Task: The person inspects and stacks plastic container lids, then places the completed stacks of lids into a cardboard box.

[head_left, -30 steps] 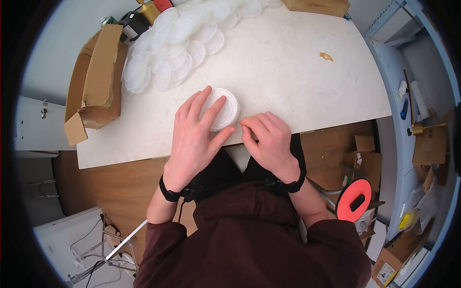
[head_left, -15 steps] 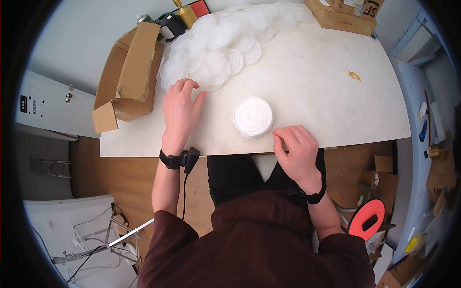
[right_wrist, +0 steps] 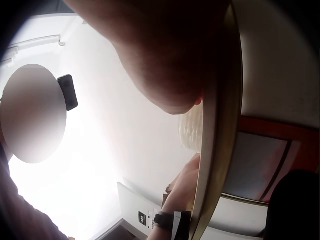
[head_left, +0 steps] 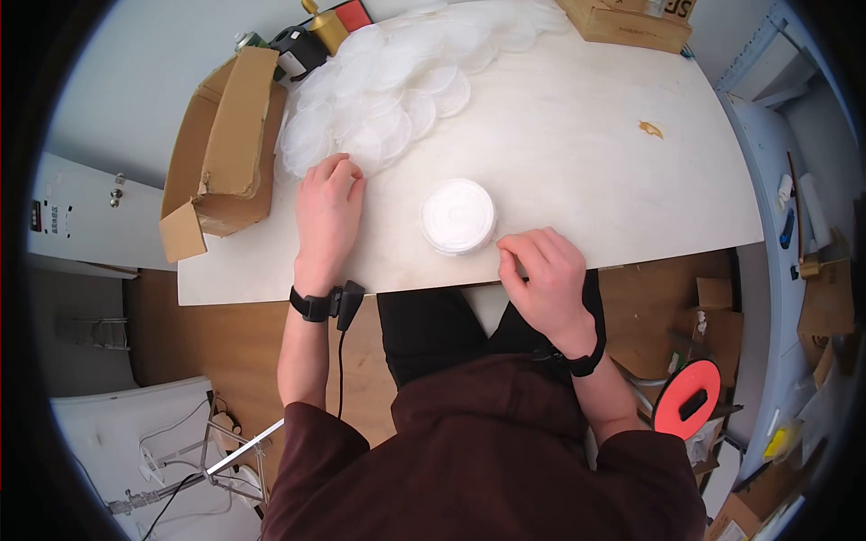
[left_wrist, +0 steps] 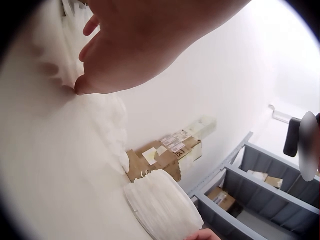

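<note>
A round stack of translucent white plastic lids point(head_left: 458, 216) stands near the front edge of the table; its ridged side point(left_wrist: 162, 207) shows in the left wrist view. My left hand point(head_left: 327, 216) is left of the stack, its fingers loosely bent at the near edge of a wide pile of similar lids point(head_left: 379, 90). In the left wrist view its fingertips are low over the white tabletop, with no lid visible in them. Just right of the stack, my right hand point(head_left: 548, 284) hangs loosely curled at the table edge, fingertips close to the stack's side.
An open cardboard box point(head_left: 225, 144) sits at the table's left, beside the pile. Behind it are a black object point(head_left: 299, 54) and a gold bottle point(head_left: 325, 29). More cardboard boxes point(head_left: 631, 25) lie at the back right. A brown patch point(head_left: 650, 130) marks the tabletop.
My left hand has left the top of the stack and moved left to the edge of the lid pile. My right hand stays beside the stack. The head view has shifted.
</note>
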Tool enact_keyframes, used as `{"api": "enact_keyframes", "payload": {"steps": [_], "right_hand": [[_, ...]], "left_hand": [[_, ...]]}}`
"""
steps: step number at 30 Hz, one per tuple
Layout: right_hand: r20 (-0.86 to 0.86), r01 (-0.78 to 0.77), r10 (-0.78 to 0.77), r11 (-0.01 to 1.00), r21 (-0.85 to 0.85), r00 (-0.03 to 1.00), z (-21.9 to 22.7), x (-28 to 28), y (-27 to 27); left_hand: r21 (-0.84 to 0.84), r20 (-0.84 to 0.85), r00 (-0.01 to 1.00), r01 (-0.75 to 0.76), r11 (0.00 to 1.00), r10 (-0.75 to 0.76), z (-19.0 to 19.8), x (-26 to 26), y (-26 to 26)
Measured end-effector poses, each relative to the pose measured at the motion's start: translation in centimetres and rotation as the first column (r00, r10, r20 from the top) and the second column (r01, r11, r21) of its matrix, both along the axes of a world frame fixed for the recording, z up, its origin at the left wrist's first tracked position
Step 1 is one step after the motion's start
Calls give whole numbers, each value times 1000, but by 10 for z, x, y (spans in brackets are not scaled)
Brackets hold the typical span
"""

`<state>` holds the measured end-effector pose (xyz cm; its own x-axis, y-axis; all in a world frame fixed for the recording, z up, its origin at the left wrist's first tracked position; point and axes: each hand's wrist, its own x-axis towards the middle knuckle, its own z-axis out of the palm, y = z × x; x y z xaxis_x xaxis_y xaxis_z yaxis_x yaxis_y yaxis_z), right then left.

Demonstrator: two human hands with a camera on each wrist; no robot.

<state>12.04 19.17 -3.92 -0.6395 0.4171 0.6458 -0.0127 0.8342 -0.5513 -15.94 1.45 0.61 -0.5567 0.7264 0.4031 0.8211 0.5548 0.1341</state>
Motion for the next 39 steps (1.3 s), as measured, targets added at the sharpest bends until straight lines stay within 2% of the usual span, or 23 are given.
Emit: {"api": "enact_keyframes", "payload": {"steps": [3,7,9,10,12,13,18,24,26,29,30,32,33,35,36,37,39], "right_hand": [[16,4,-4,1000,10,1000,0,2,1],[7,0,0,1000,9,1000,-2,1,2],[13,1,-2,1000,22,1000,-3,1,1],[7,-3,3,1000,20,1000,-3,1,1],[-2,-6,6,1000,25,1000,-1,0,2],[-10,-7,7,1000,10,1000,-1,0,2],[3,-1,1,1000,-6,1000,0,2,1],[-19,0,1,1000,9,1000,-1,0,1],[12,-2,2,1000,4,1000,-1,2,1],[20,4,-4,1000,9,1000,1,2,1],[13,4,-4,1000,13,1000,1,1,1],[22,8,-8,1000,-1,1000,4,1,-1],[6,-10,10,1000,0,1000,4,0,-1],[36,-2,3,1000,-5,999,4,1,-1],[27,-13,13,1000,-3,1000,4,1,-1],[28,-13,13,1000,-6,1000,3,0,-1],[26,-16,16,1000,-3,1000,4,1,-1]], "left_hand": [[16,-71,997,9,1000,-8,5,12,-12],[75,10,999,39,996,-40,43,67,-19],[37,53,981,186,982,-188,57,95,-14],[43,59,981,185,982,-187,59,105,-11],[-56,93,923,380,923,-374,63,121,-1],[-86,122,911,404,911,-393,58,125,3],[-48,190,902,403,914,-388,48,133,15],[-123,98,932,359,925,-349,44,129,12],[-38,182,923,351,936,-339,37,126,11],[-37,197,904,393,919,-379,38,126,11],[-54,175,921,363,930,-349,40,123,8],[3,253,883,408,913,-396,45,113,7],[26,245,898,371,928,-366,47,99,4],[123,159,964,194,973,-212,52,64,1],[145,56,990,120,982,-129,49,38,-2],[177,-44,998,51,983,-44,44,10,-5],[171,-123,985,-100,980,122,38,-33,-10]]}}
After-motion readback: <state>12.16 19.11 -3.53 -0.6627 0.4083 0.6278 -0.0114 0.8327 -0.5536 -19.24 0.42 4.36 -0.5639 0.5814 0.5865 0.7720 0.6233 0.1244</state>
